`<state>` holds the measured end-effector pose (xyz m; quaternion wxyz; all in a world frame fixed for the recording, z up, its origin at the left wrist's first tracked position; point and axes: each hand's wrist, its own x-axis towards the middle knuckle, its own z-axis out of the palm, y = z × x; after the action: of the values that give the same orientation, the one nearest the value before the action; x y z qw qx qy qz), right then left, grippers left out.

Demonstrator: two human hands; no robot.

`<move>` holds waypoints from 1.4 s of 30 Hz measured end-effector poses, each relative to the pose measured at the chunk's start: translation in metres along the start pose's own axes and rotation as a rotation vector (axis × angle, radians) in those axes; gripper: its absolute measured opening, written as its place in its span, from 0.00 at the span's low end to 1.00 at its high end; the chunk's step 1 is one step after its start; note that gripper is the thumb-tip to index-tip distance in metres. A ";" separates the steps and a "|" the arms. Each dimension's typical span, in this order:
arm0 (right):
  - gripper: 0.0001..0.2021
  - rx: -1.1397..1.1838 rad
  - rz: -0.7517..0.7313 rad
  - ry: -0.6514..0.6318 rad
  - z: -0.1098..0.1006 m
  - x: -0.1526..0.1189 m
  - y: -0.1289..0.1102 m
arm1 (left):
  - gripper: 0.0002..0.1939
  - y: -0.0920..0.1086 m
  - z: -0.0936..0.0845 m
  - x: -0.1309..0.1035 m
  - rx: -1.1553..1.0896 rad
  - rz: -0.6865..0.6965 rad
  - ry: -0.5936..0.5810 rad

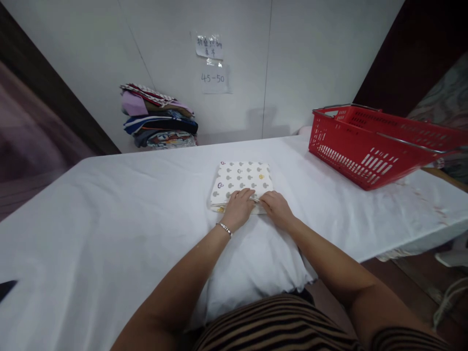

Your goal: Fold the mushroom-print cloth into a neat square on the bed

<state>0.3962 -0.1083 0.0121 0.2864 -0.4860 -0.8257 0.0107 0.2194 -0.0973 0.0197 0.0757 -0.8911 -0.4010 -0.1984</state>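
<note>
A folded white cloth [243,176] with grey, purple and yellow mushroom-like prints lies flat near the middle of the table. At its near edge, my left hand [239,207] has its fingers bent over the top layer, closed on the fabric. My right hand [277,207] pinches the same edge just to the right, and a pale strip of the cloth shows between both hands. Several stacked layers are visible along that edge. The fingertips are partly hidden by the hands and the fabric.
A white-covered table [109,209] extends to both sides. To the right stands a red plastic basket [351,146] with metal handles. Folded clothes [161,119] are piled at the back left against the wall. Two paper notes [215,78] are taped to the wall.
</note>
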 end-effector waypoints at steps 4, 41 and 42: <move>0.10 -0.004 -0.010 0.008 0.000 0.000 0.000 | 0.13 0.001 0.001 0.000 0.021 0.038 0.015; 0.06 0.077 -0.090 0.038 -0.032 -0.013 0.010 | 0.10 0.003 0.018 -0.006 -0.055 -0.055 0.105; 0.06 0.025 -0.103 0.039 -0.031 -0.013 0.009 | 0.09 0.003 0.018 -0.005 -0.051 -0.053 0.106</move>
<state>0.4232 -0.1220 0.0299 0.3086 -0.4394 -0.8436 -0.0029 0.2238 -0.0976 0.0008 0.0690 -0.8701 -0.4146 -0.2574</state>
